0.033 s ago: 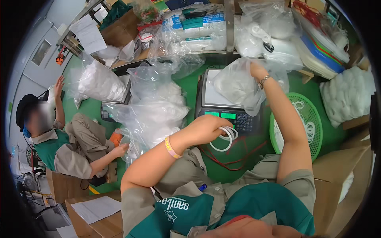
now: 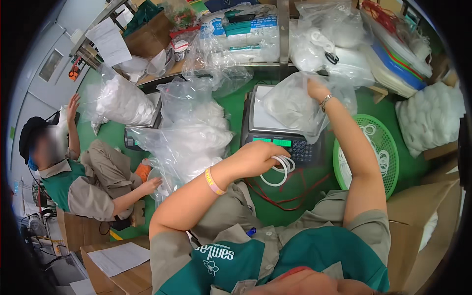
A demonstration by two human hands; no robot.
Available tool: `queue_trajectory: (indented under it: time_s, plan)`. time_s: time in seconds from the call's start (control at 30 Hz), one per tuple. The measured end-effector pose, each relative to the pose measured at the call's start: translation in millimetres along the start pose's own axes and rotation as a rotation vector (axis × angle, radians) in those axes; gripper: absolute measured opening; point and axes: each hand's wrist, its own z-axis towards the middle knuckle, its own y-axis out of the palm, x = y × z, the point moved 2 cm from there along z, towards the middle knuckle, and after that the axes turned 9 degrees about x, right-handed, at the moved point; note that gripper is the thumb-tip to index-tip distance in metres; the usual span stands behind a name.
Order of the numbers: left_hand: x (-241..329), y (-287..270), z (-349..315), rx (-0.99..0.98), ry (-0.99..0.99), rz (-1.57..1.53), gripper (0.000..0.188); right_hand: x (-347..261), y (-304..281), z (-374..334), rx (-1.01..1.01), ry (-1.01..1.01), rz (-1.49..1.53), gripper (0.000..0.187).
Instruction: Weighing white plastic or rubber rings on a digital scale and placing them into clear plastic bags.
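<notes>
At the digital scale (image 2: 263,133) | left hand (image 2: 260,157) curled round white rings (image 2: 272,185) | right hand (image 2: 317,89) at clear plastic bag (image 2: 287,105) on platform, finger closure unclear | best keep rings bunched, bag steady

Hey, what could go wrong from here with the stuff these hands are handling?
The left hand holds several white rings in a dangling bunch, so one might slip free. The right hand is at the clear bag on the scale, so its touch could disturb the reading. The bag overhangs the platform and might slide.
</notes>
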Motion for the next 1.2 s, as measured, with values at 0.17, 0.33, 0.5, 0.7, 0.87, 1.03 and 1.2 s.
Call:
queue_trajectory:
  time_s: [0.17, 0.33, 0.5, 0.7, 0.87, 1.03, 1.2]
  plan:
    - [9, 24, 8, 0.024, 0.163, 0.048, 0.026, -11, -9, -37, -0.362, -0.121, -0.246, 0.031]
    - [24, 14, 11, 0.211, 0.151, -0.103, 0.037, -31, -60, -76, -0.455, -0.276, 0.042, 0.022]
    - [35, -1, 14, 0.61, -0.02, -0.391, 0.047, -86, -110, -129, -0.349, -0.372, 0.399, 0.02]
    - [34, -18, 6, 0.666, 0.05, -0.451, 0.02, -124, -127, -164, -0.225, -0.563, 0.445, 0.015]
    - [32, -55, -7, 0.881, 0.041, -0.533, 0.023, -104, -154, -162, -0.042, -0.528, 0.439, 0.016]
    - [22, -61, -18, 0.953, 0.004, -0.73, 0.021, -89, -173, -159, 0.028, -0.457, 0.59, 0.02]
    - [23, -53, -17, 0.873, -0.171, -0.643, 0.021, -80, -184, -156, -0.011, -0.415, 0.504, 0.022]
